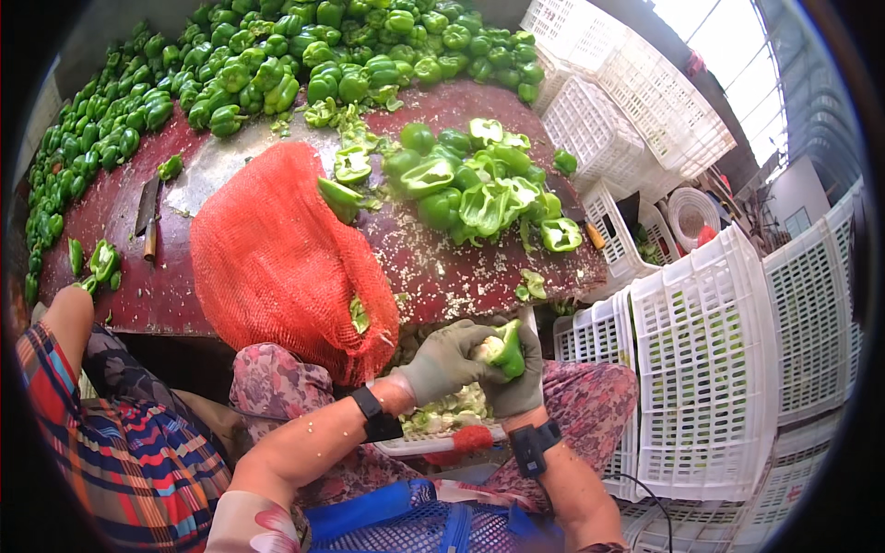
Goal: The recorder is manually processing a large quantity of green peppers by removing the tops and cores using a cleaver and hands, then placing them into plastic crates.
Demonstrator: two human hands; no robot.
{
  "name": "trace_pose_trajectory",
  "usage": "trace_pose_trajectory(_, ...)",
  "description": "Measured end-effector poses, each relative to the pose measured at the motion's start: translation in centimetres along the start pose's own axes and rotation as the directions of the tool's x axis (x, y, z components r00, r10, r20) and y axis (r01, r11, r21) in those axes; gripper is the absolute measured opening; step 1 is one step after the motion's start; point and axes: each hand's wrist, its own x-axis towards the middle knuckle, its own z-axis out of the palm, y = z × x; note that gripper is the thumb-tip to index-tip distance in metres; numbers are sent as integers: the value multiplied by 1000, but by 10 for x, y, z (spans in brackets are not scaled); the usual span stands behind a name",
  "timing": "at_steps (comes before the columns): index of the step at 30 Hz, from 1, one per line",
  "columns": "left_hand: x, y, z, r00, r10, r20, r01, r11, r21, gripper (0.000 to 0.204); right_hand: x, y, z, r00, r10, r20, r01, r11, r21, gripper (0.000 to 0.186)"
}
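Over my lap, both gloved hands meet at a cut green bell pepper, its pale inside turned toward my left hand. My right hand is wrapped round the pepper's outer side. The fingers of my left hand are bent and press against its pale seedy part. A flat pale strip stands up just beyond my right hand; I cannot make out what it is. Below the hands, a white crate holds pale pepper scraps.
A red mesh sack lies over the table edge. Cut peppers and a large heap of whole peppers cover parts of the red table. A cleaver lies left. White crates stand right. Another person's knee is at left.
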Motion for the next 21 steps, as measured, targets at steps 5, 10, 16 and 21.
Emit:
trace_pose_trajectory(5,-2,9,3,989,32,-145,-4,981,193,49,-6,-4,-1,991,-28,-129,37,997,68,33)
trace_pose_trajectory(10,9,1,-17,829,165,-535,35,939,343,47,-15,-25,21,934,-328,-141,279,917,-284,41)
trace_pose_trajectory(16,-2,-21,3,992,45,-118,-7,952,306,48,-15,-47,24,951,-270,153,209,195,-958,47)
trace_pose_trajectory(21,0,-12,-20,976,-211,60,120,744,658,42,-63,-157,52,668,-666,331,373,-85,-924,62)
